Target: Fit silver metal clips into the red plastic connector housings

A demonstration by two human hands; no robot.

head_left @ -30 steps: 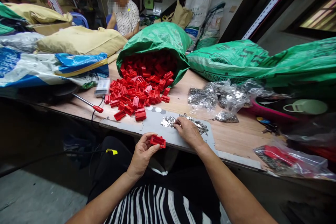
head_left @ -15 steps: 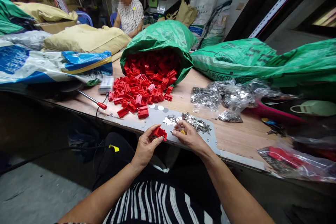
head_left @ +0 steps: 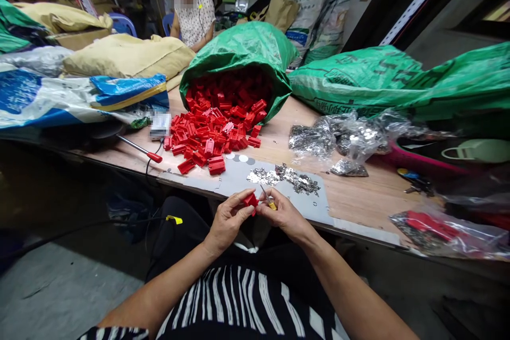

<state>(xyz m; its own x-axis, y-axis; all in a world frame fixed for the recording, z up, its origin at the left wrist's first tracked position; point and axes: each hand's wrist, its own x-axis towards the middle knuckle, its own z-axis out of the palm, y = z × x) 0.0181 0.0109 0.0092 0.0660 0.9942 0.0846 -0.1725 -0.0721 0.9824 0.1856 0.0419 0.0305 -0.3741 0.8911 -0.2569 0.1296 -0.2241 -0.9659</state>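
Observation:
My left hand [head_left: 230, 219] pinches a small red plastic housing [head_left: 251, 201] between thumb and fingers, just off the table's front edge. Close against it, my right hand [head_left: 281, 213] is closed around a small screwdriver [head_left: 271, 204] with a yellow handle, its thin shaft pointing up and left. The right fingertips meet the housing; whether they also hold a small metal piece I cannot tell. Beyond the hands, small flat metal pieces [head_left: 263, 176] lie in a loose spread on a grey mat [head_left: 235, 183]. A heap of red housings [head_left: 207, 135] spills out of a green woven sack [head_left: 247, 45].
Clear bags of metal parts [head_left: 313, 141] lie right of the sack, near a pink basin [head_left: 402, 156]. Another clear bag [head_left: 450, 231] sits at the right front edge. A red-tipped lever [head_left: 153, 157] juts out at left. A co-worker [head_left: 191, 16] sits behind the sacks.
My left hand has raised and turned the red housing, bringing it to the right. My right hand's fingertips now meet it, while the screwdriver is tilted up in that hand. The view has shifted slightly.

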